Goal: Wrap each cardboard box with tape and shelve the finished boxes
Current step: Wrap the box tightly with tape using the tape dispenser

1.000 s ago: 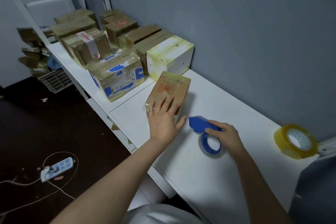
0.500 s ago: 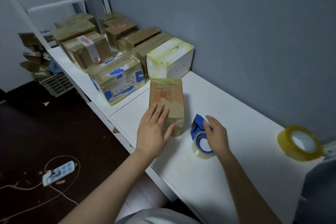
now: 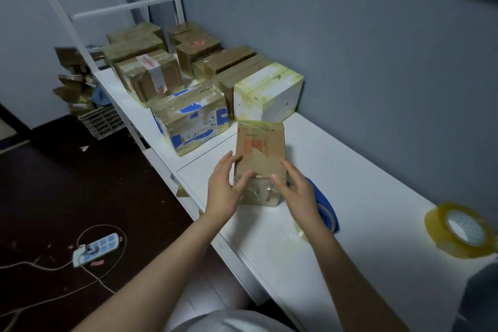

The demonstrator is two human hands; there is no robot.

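— Where is the cardboard box (image 3: 260, 153)?

— On the white table (image 3: 350, 170), near its front edge, lying flat with its long side running from 6 to 12 o'clock.

— What does it look like?

— Brown, and narrower than it is long. There is red print on the top, toward the far end. Glossy clear tape covers the far end and the near end, and it is wrinkled on the face toward the person. The middle of the top looks like bare cardboard with a torn patch.

— And the hands?

— The left hand (image 3: 223, 188) is at the box's 8 o'clock, fingers (image 3: 225, 163) straight and together along the left side, thumb on the near top edge. The right hand (image 3: 297, 194) is at 4 o'clock, fingers straight and slightly spread against the right side. Neither hand curls round the box.

— What else is nearby?

— A blue tape dispenser (image 3: 324, 205) lies on the table at the box's 4 o'clock, partly behind the right hand. A yellowish tape roll (image 3: 458, 229) sits well apart, also toward 4 o'clock. A taped white box (image 3: 269, 94) stands at 12 o'clock, and a box with blue print (image 3: 188, 118) at 10 o'clock.
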